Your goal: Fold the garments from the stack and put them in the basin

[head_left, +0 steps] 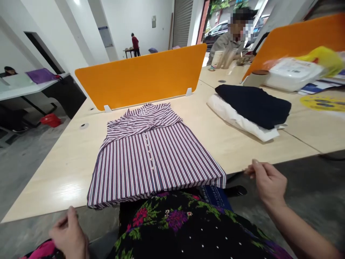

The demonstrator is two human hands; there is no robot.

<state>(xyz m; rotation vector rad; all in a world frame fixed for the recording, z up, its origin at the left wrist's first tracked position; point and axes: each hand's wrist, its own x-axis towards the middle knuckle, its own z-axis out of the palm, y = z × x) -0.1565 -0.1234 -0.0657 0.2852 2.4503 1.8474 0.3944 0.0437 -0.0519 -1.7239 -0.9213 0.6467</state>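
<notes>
- My left hand (68, 235) is at the bottom edge of the view, below the table edge; the fingers are curled loosely and they hold nothing that I can see. Something pink is just beside it, but I cannot tell what it is.
- My right hand (266, 180) is off the table, to the right of the shirt corner. The fingers are half bent, the thumb and first finger are close together, and nothing is between them.
- Between my hands is my black floral clothing (178, 226).
- The striped shirt (153, 158) lies flat on the light wooden table (54, 169), in front of me. Its button row runs along the middle, the upper part is folded over itself, and the near hem hangs a little over the table edge.
- To the right, well apart from the shirt, a dark folded garment (253, 104) lies on top of a white one (237, 120).
- Behind the shirt stands an orange divider (140, 75).
- Farther back, another person (229, 43) sits at the table.
</notes>
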